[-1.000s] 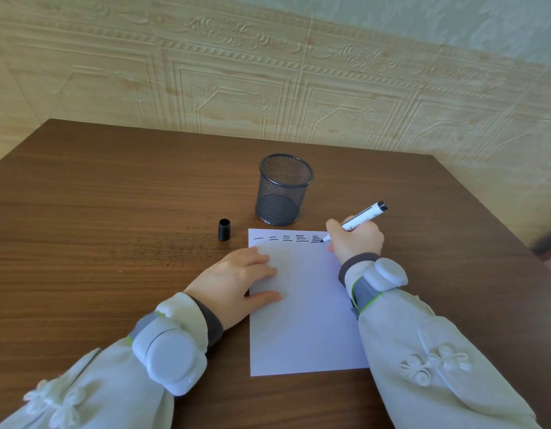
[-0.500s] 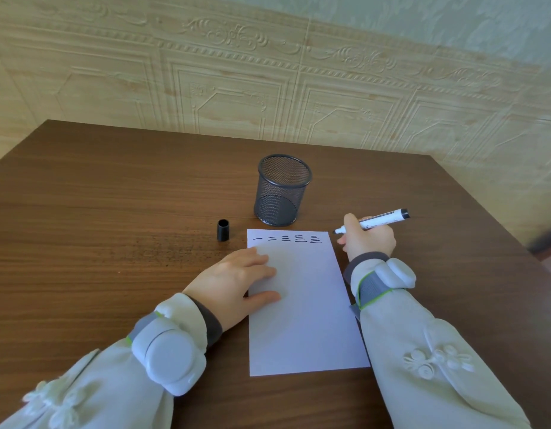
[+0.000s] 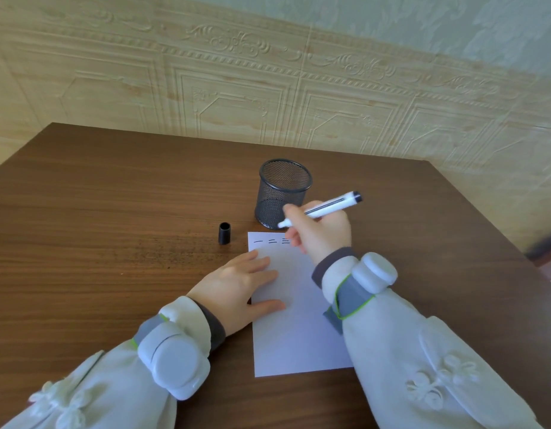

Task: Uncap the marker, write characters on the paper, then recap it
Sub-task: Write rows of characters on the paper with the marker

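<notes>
Leftward since the last frame, my right hand [image 3: 322, 235] pinches the marker [image 3: 322, 209] above the paper [image 3: 299, 329], tip pointing left toward the upright cap [image 3: 224, 233]; my left hand [image 3: 240, 289], nearer it, lies spread flat.

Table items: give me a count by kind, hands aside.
Marker: 1
Marker cap: 1
Sheet of paper: 1
Mesh pen cup: 1
Total: 4
</notes>
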`<state>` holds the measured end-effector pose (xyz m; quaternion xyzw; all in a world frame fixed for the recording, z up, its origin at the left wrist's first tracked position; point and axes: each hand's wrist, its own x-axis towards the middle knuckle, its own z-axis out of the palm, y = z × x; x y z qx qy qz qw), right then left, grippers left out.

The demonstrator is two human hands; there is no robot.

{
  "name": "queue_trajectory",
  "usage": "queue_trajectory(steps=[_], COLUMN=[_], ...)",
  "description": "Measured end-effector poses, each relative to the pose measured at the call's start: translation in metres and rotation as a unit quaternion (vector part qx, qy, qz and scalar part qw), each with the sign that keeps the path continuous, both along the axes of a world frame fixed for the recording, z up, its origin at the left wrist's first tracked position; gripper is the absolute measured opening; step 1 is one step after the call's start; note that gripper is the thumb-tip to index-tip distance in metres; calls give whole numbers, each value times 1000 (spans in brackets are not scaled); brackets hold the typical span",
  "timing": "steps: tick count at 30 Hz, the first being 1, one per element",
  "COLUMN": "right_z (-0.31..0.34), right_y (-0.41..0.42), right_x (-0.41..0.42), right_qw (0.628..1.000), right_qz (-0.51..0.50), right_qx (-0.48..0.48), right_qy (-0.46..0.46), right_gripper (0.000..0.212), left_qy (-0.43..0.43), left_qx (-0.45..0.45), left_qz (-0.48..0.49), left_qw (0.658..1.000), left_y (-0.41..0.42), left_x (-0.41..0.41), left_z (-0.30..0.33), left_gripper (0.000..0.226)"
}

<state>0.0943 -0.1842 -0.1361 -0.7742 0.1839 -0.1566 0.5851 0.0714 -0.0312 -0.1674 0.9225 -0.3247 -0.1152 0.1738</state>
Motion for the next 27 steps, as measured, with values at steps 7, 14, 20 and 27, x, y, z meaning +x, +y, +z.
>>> queue_trajectory(steps=[7, 14, 20, 27], right_z=[-34, -42, -45, -44], right_y=[23, 22, 23, 28], right_x=[2, 4, 5, 5], right_qw=[998, 999, 999, 996], right_qz=[1, -24, -8, -10], right_qx=[46, -22, -50, -83], right_qy=[30, 17, 18, 24], right_gripper=[20, 22, 26, 24], left_qy=[-20, -32, -41, -38], left_qx=[-21, -35, -50, -21], left_qz=[-23, -36, -44, -41], left_qw=[999, 998, 997, 998], left_y=[0, 2, 1, 1], left_x=[0, 0, 0, 2], left_z=[2, 2, 2, 0], left_gripper=[57, 55, 53, 63])
